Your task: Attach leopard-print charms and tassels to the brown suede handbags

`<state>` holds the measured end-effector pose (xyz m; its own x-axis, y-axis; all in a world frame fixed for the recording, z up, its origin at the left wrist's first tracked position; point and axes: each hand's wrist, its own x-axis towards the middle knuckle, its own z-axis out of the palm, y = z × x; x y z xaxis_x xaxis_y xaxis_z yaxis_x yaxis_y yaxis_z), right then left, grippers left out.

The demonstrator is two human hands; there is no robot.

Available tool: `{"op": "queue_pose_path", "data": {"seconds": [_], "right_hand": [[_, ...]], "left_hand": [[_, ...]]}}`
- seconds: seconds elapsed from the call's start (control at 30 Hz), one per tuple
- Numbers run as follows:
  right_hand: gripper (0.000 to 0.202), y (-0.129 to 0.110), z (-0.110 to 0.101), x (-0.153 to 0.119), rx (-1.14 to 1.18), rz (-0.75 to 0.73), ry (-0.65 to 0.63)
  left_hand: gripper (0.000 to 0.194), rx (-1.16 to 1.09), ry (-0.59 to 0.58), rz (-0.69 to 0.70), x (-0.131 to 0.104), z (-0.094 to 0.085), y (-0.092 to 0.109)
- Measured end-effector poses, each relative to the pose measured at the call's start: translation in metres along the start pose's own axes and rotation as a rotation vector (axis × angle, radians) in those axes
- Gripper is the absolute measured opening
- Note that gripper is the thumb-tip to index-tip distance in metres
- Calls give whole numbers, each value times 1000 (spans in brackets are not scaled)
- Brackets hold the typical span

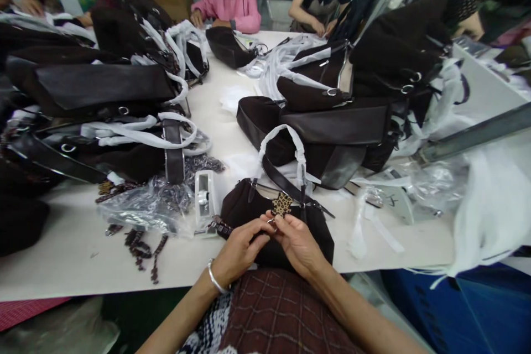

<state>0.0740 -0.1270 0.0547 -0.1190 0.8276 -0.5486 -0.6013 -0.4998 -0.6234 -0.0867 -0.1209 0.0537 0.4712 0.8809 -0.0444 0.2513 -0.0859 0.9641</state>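
A: Where are the hands?
B: In front of the body, low over a dark handbag (317, 235) on the pale surface (78, 274). The left hand (244, 250), with a bangle at its wrist, comes in from one side, the right hand (299, 242) from the other.
A: Wide or narrow?
B: Narrow, both of them. The fingertips meet in a pinch at a small metal ring (271, 222). I can't tell how much of it each hand takes, since the fingers cover part.
A: And the leopard-print charm (282, 204)?
B: Just beyond the ring, slightly to the right, in front of the bag's upper part. The right fingertips are the nearer ones. Whether ring and charm are linked is too small to tell. I'd judge that short step from ring to charm is the relation that counts most here.
A: How does the bag lie?
B: Its long axis runs side to side, across the line of reach, with both hands near its middle. The white-wrapped handle (301, 161) arches up beyond them.
A: Anything by the left hand?
B: A dark braided strap (221, 226) shows just outside it; its other end is hidden.
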Motion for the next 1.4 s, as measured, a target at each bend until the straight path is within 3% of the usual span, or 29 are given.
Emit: {"op": "queue_pose_path", "data": {"seconds": [0.13,0.3,0.43,0.63,0.77,0.87,1.0,1.1,1.23,1.3,1.4], "right_hand": [[37,-4,-3,3,53,38,20],[35,-7,-5,8,39,80,67],[29,-9,-3,12,7,113,99],[28,-17,2,11,-23,197,29],[28,-18,8,12,-90,156,27],[38,-14,12,15,-131,145,21],[55,-11,13,18,-296,55,40],[42,-16,9,17,-555,-153,46],[19,-24,7,13,-827,-411,-66],[14,-26,10,13,-862,-423,-82],[17,-24,13,14,-830,-307,-6]], "left_hand": [[36,-270,2,-186,-6,-3,-1],[27,-274,-20,-310,-6,-13,-2],[26,-204,6,-332,-3,-18,-1],[25,-120,123,-284,2,-23,-1],[29,-224,119,-358,5,-24,-4],[32,-486,50,-449,7,-22,-5],[32,-803,20,-458,9,-17,-7],[28,-987,19,-505,9,-15,-11],[23,-1112,9,-562,9,-13,-17],[25,-1116,7,-588,10,-12,-18],[30,-993,9,-566,10,-12,-16]]}}
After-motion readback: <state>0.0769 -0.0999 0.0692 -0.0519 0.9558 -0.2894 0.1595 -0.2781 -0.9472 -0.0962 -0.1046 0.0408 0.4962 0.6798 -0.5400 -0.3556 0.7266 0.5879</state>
